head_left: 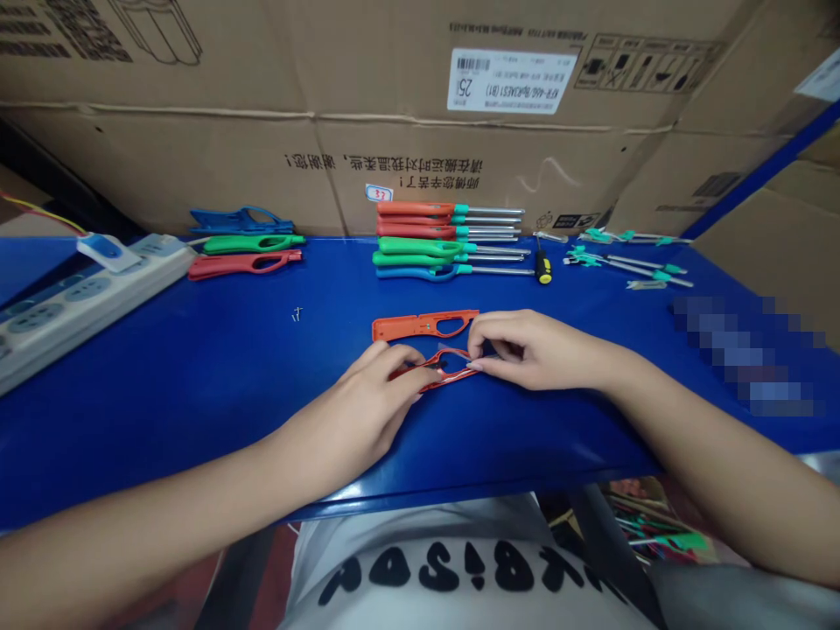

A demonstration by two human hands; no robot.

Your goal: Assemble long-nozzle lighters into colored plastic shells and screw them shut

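Note:
Low over the blue table, my left hand is closed around the handle end of an orange lighter shell half, an open casing with small parts inside. The fingers of my right hand pinch at the other end of this shell; a thin piece seems to be between them, but the fingers hide most of it. Just behind lies the matching orange shell half, its hollow side up, touched by neither hand's grip. My right fingertips are close to its tip.
Assembled long lighters lie in a row at the back, beside a yellow-black screwdriver. Metal nozzle tubes with teal parts are at right. Coloured shells, small screws and a power strip are left. A cardboard wall stands behind.

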